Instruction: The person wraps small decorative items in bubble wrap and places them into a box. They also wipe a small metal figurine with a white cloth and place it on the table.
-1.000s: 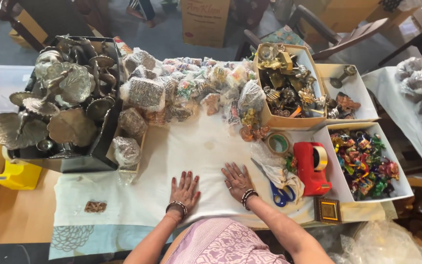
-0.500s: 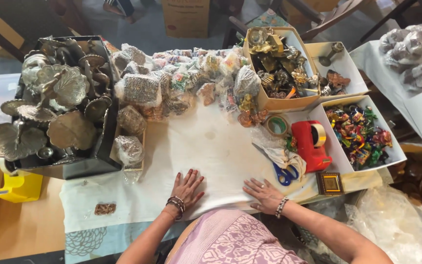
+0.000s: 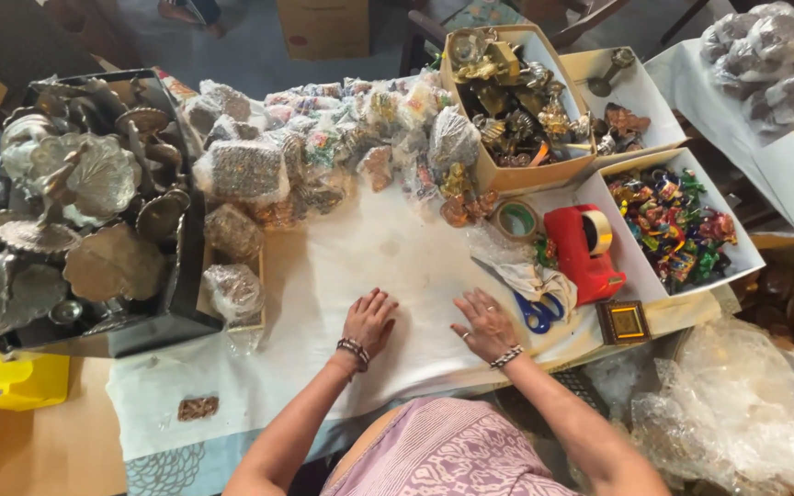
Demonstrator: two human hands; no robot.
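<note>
Empty, both hands, left [image 3: 368, 319] and right [image 3: 485, 325], lie flat on one white sheet [image 3: 369, 257].

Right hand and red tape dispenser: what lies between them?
In the head view, blue-handled scissors and crumpled plastic wrap lie between the right hand and the red tape dispenser.

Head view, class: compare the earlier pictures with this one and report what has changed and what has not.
The right hand slid out to the right along the white sheet, then came partway back. The left hand stayed flat, fingers spread. Neither took hold of anything. Scissors, red tape dispenser and boxes kept their places.
</note>
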